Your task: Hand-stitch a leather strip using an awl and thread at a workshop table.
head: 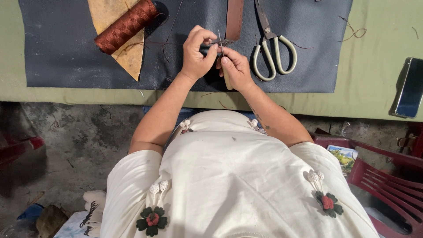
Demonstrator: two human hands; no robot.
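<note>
The brown leather strap (234, 20) lies on the dark blue leather sheet (66, 53) at the far middle of the green-covered surface (379, 53), its near end meeting both hands. The sheet covers most of the surface; on its left part lies a tan, pointed leather piece (128, 61) with a spool of reddish-brown thread (125, 26) across it. Just right of the strap lie scissors (271, 48) with pale green loop handles. At the far right edge of the surface rests a dark, flat phone (410, 88). The left hand (197, 53) has its grip closed on a small dark item at the strap's end; the right hand (235, 68) pinches a thin needle (220, 40) standing upright between the hands, with a pale handle under its palm. Near right, on a red plastic chair (387, 180), sits a small rectangular packet (343, 157) printed green and yellow.
</note>
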